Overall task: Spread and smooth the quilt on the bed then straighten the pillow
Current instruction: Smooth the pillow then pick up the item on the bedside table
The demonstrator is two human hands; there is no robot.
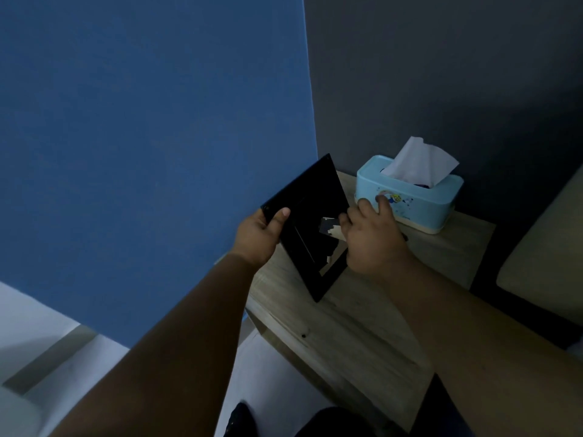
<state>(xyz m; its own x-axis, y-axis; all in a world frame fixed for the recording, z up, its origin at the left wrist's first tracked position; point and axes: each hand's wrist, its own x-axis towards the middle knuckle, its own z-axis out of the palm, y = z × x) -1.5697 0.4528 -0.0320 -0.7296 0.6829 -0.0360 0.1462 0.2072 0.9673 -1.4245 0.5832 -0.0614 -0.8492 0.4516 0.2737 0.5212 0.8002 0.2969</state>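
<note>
Gripped a tilted black frame (304,197) by opposite edges with left hand (258,236) and right hand (373,242), beside a box (413,203) holding tissues (421,164).

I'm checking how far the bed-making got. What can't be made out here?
Head view:
- The quilt and pillow: neither identifiable; only a pale surface, cut off at the lower left edge.
- Face of the black frame: too dark, partly covered by the left hand and right hand.
- Print on the tissue box: small, partly behind the right hand's fingers.
</note>
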